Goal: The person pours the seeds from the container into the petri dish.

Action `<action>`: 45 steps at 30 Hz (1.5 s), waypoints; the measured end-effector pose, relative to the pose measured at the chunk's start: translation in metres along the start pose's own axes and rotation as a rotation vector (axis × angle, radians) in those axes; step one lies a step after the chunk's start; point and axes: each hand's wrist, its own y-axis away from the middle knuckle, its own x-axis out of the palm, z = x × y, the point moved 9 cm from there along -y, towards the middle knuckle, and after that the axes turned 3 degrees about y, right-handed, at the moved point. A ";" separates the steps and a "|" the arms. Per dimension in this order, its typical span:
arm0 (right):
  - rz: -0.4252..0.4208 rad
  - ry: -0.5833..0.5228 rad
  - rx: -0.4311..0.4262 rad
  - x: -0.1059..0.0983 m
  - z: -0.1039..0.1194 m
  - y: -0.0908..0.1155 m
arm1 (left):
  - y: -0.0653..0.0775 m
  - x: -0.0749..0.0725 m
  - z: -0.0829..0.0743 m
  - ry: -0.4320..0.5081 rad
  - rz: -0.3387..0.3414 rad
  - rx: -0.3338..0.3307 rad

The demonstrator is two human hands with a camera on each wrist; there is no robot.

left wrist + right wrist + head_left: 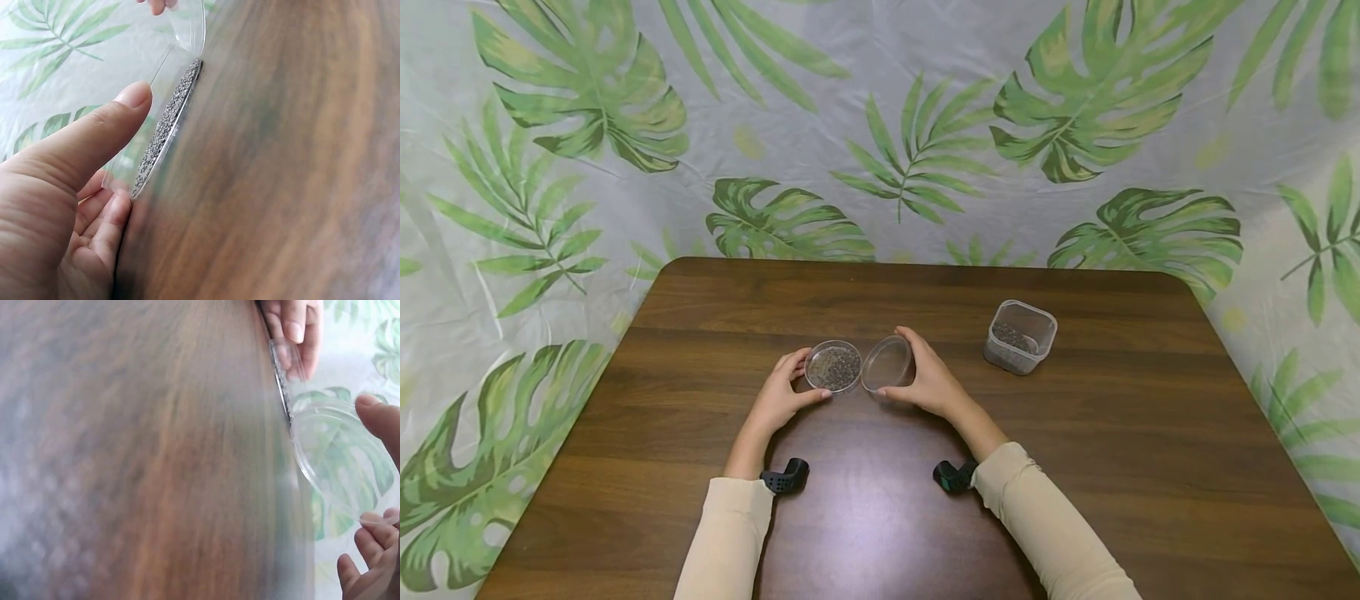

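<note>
A clear round petri dish (817,357) lies flat on the table, with small dark grey grains (844,369) spread over its bottom. My left hand (777,402) grips it by the rim, thumb at the near side and fingers at the far side. Just to the right, my right hand (931,382) holds the clear petri dish lid (887,364) between thumb and fingers. The lid is tilted up on edge, its lower left edge beside the dish. In the right wrist view, the lid (340,459) looks see-through and bare.
A square clear plastic container (1043,325) stands right of my right hand, with similar dark grains (1011,337) inside. The brown wooden table (880,517) has rounded far corners. Behind it hangs a leaf-patterned cloth (925,50). Dark bands (786,476) sit on both wrists.
</note>
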 end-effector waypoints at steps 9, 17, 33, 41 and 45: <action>-0.011 -0.012 -0.027 0.003 0.008 -0.004 | 0.001 0.001 0.000 0.007 0.003 -0.003; -0.023 -0.025 -0.037 0.007 0.010 -0.008 | 0.003 0.000 -0.004 0.016 -0.001 -0.001; -0.022 -0.133 -0.046 0.014 0.017 -0.014 | 0.014 -0.004 -0.049 0.037 0.006 0.039; -0.020 -0.208 -0.064 0.019 0.021 -0.019 | 0.013 -0.004 -0.050 0.037 0.002 0.045; -0.002 -0.267 -0.080 0.015 0.035 -0.016 | 0.013 -0.004 -0.049 0.032 0.001 0.043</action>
